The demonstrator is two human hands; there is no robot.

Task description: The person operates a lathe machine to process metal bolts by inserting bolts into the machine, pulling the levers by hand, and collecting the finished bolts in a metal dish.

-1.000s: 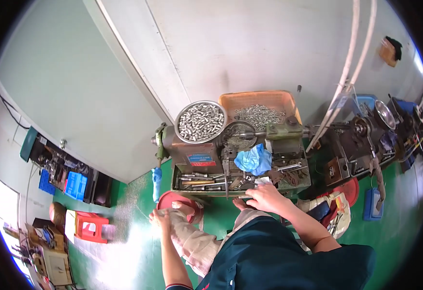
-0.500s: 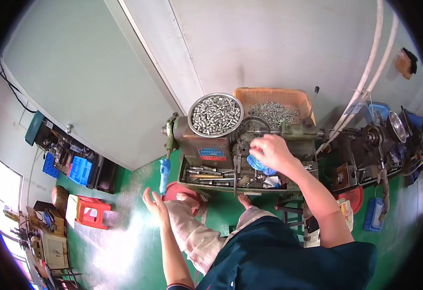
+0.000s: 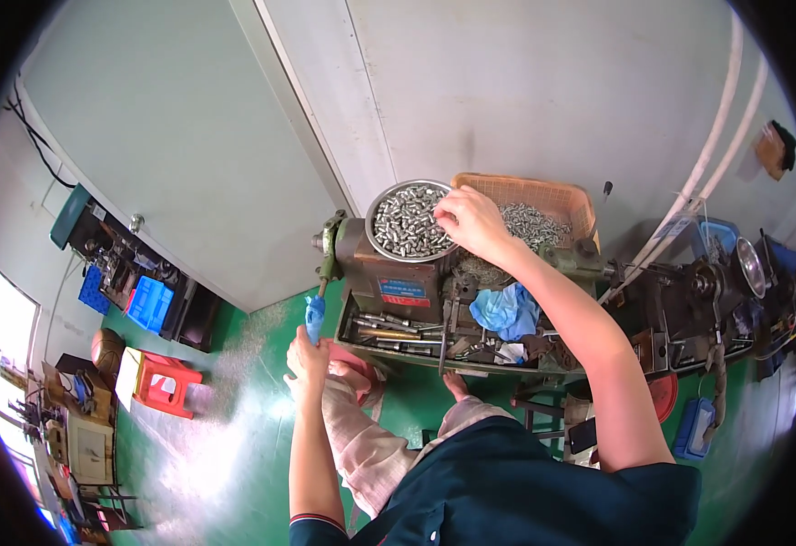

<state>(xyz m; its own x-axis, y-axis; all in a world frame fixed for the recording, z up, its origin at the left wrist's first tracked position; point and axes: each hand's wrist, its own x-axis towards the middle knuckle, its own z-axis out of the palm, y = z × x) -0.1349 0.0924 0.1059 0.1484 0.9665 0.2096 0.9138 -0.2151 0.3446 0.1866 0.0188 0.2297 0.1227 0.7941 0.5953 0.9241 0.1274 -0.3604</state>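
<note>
My left hand (image 3: 308, 358) is closed around the lower end of a lever handle (image 3: 314, 314) wrapped in blue material, at the left side of a small bench machine (image 3: 381, 276). My right hand (image 3: 471, 218) reaches over the right rim of a round metal bowl (image 3: 375, 241). Its fingertips are pinched together just above the small shiny metal parts (image 3: 407, 217) that fill the bowl. Whatever lies between those fingers is too small to make out. An orange plastic basket (image 3: 582, 202) with more small metal parts stands behind the right hand.
A tool tray (image 3: 370, 349) along the machine's front holds metal rods, tools and a crumpled blue cloth or bag (image 3: 505, 311). Another machine (image 3: 689, 282) stands at right. A red stool (image 3: 168, 382) is on the green floor at left. White pipes (image 3: 707, 150) run down the wall.
My right hand has moved left and away from me, from over the blue cloth to the bowl. My left hand has come to the lever handle and closed on it.
</note>
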